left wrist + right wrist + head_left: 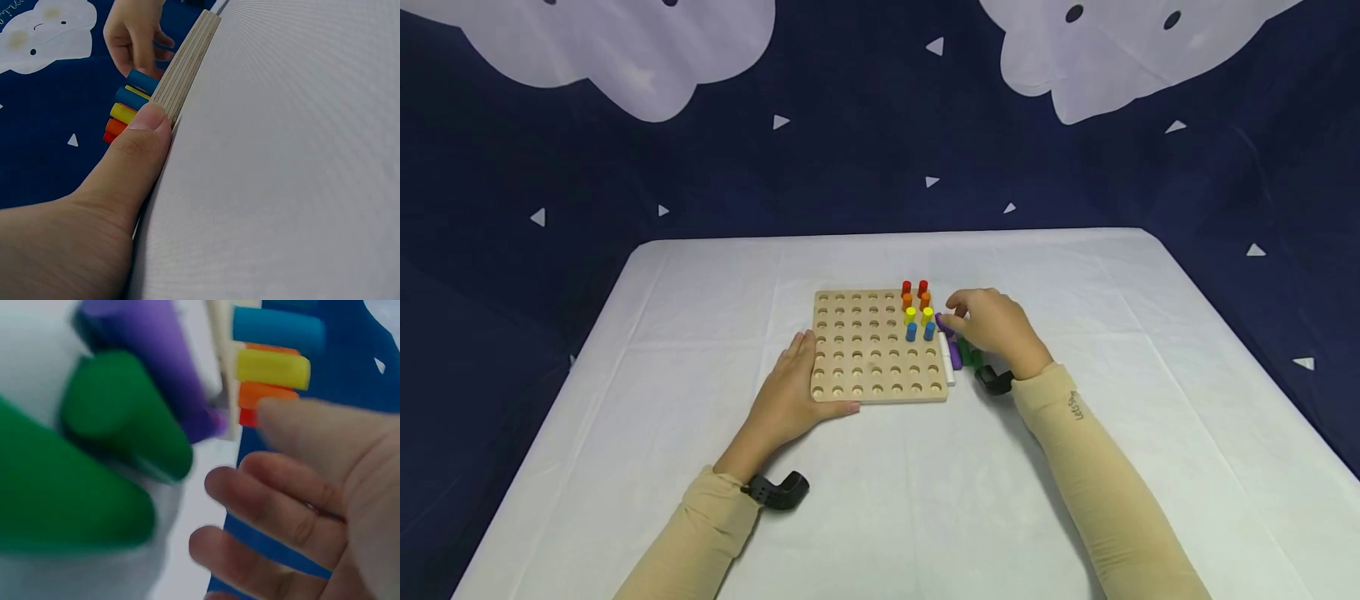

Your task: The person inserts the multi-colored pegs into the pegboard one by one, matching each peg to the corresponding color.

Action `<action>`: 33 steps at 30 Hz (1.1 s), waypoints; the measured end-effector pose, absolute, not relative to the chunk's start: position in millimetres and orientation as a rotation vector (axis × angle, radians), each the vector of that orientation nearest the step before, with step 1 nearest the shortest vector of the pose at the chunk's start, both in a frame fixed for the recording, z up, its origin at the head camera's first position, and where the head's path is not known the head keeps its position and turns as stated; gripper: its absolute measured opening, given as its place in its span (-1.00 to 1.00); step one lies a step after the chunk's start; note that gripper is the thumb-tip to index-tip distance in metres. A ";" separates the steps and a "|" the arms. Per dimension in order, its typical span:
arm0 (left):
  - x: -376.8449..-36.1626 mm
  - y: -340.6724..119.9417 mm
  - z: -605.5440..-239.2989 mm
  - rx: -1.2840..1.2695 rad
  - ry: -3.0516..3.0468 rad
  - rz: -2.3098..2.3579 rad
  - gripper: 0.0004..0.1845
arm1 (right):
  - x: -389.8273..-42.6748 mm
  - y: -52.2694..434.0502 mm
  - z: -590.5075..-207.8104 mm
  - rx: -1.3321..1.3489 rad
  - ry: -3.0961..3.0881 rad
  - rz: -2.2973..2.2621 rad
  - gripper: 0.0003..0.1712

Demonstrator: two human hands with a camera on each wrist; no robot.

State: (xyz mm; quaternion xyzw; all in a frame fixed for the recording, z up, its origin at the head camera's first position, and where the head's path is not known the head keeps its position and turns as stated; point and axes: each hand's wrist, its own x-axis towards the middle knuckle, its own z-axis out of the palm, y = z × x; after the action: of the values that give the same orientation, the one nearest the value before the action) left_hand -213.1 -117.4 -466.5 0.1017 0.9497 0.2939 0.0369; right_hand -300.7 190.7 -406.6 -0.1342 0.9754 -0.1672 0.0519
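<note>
White table, purple peg pinched in right-hand fingers, beside pegboard

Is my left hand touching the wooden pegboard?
Touching. The left wrist view shows the left hand's thumb pressed against the wooden pegboard's edge.

I wear long beige sleeves on both arms, snug and reaching to the wrists. My right sleeve has small dark lettering printed near the wrist, too small to read. A black, bent camera mount is strapped at my left wrist, and another one at my right wrist. My hands are bare.
</note>
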 end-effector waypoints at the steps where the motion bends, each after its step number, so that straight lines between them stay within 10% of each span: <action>1: -213.0 -117.3 -466.3 0.311 2.916 0.903 0.49 | -301.5 190.1 -408.7 -0.415 2.967 -0.473 -0.57; 33: -211.3 -116.8 -466.5 0.309 2.927 0.910 0.50 | -302.2 207.0 -407.1 -0.272 2.926 -0.278 -0.64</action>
State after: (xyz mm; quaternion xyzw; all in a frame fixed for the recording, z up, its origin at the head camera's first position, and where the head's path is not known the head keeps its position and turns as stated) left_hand -211.3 -116.8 -466.5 0.1001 0.9497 0.2952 0.0305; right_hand -302.2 207.0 -407.1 -0.0919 0.9868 -0.0937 0.0946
